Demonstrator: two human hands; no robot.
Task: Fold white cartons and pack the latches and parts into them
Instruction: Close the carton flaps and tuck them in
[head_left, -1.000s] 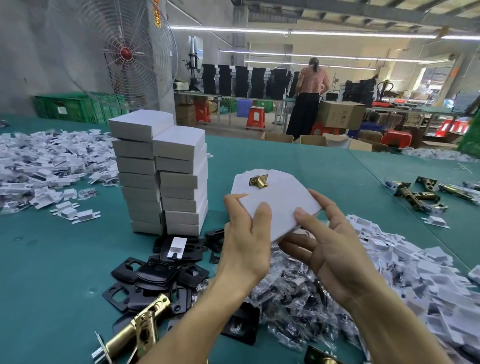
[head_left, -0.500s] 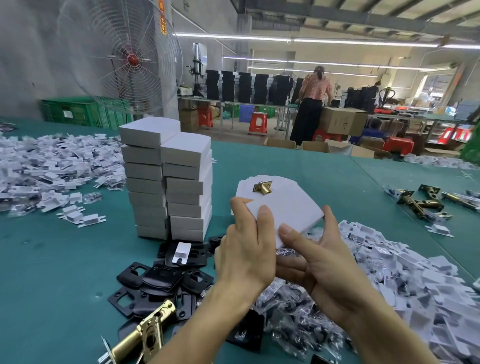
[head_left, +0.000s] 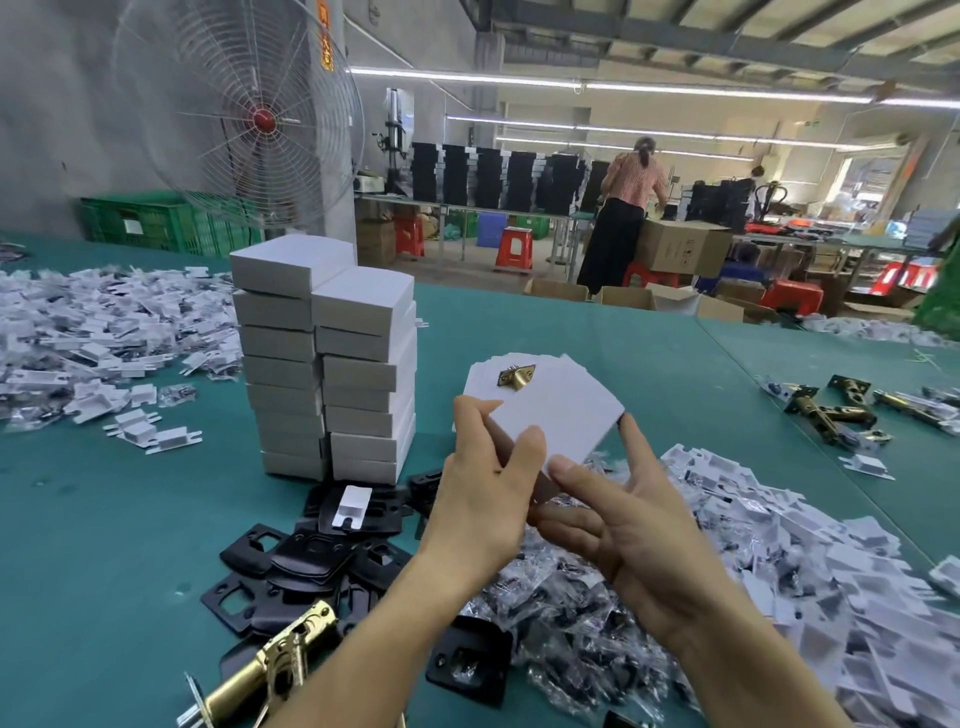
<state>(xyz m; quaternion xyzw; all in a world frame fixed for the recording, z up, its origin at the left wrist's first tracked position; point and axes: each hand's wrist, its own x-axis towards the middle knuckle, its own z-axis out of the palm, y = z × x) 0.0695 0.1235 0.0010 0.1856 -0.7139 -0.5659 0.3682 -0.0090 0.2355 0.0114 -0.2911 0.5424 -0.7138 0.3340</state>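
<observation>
I hold a white carton (head_left: 558, 410) above the green table (head_left: 104, 519), tilted away from me. A brass latch end (head_left: 514, 375) sticks out of its far end. My left hand (head_left: 483, 488) pinches the carton's near left side, thumb on top. My right hand (head_left: 623, 530) cradles it from below and the right, with the thumb on the near corner and the index finger along the right edge. A double stack of closed white cartons (head_left: 332, 364) stands to the left of it.
Black strike plates (head_left: 311, 551) and a brass latch (head_left: 270, 670) lie near my left forearm. Bagged parts (head_left: 571, 634) and white plastic pieces (head_left: 831, 545) are heaped at the right, more pieces (head_left: 78, 332) at the far left. Loose latches (head_left: 831, 410) lie far right. A person (head_left: 623, 218) works behind.
My right hand has slid left along the carton's near edge toward my left hand. The carton stays held in both hands.
</observation>
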